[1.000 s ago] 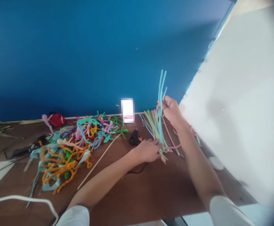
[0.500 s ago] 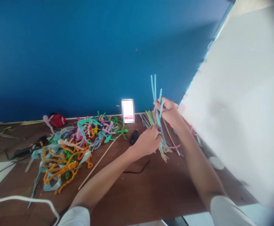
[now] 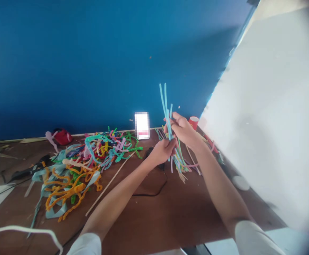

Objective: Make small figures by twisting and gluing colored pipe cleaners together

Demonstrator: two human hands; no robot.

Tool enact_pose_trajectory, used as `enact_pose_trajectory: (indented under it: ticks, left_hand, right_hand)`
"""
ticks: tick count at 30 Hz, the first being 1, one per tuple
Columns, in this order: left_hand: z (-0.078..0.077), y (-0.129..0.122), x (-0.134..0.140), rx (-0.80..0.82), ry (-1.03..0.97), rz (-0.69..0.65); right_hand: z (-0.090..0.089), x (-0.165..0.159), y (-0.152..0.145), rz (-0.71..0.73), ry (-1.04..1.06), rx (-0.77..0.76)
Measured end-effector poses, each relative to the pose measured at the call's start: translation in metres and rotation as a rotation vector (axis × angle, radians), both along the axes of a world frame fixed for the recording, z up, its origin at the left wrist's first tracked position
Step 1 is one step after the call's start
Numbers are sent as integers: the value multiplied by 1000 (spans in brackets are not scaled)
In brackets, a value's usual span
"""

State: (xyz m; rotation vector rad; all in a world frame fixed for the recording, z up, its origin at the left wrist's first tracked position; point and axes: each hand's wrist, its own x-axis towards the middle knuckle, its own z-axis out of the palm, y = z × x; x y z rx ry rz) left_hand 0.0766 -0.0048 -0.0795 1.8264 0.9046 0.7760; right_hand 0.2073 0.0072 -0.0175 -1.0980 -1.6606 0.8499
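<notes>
Several light-blue pipe cleaners [image 3: 166,101] stand upright in front of me, raised off the table. My left hand [image 3: 164,150] is closed around their lower part. Just above it, my right hand [image 3: 182,128] pinches the same pipe cleaners at mid-length, where a shorter piece stands beside the long ones. Parts of the fingers are hidden behind the stems. Behind and below my hands lies a bundle of pastel pipe cleaners [image 3: 180,164], in yellow, green, pink and purple.
Left on the brown table [image 3: 154,219] is a tangled heap of coloured pipe cleaners [image 3: 74,187]. A thin wooden stick [image 3: 110,182] lies beside it. A red cup [image 3: 194,122] stands at the back right, near a white round lid [image 3: 240,183]. A black cable [image 3: 154,194] crosses the middle.
Both hands have shifted left with the light-blue pipe cleaners, and my left hand has risen closer to my right. The red cup now shows beyond my right hand.
</notes>
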Motion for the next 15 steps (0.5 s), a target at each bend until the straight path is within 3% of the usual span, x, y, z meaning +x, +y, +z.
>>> enact_pose_trajectory:
  ticks: [5,8,11,13,15]
  left_hand:
    - [-9,12,9,-82,-74,56]
    - [-10,13,10,-99,-102,59]
    - [-11,5,12,-23,85,79]
    - [-14,-5,14,98,307,109]
    - [-22,-17,18,253,521,5]
  right_hand:
    - [6,4,-4,124,-31,13]
    - [5,9,-1,163,-159,-48]
    - [0,16,6,82,-236,-118]
    - [-4,19,11,-3,-196,-75]
    - [-6,21,15,-54,-107,-22]
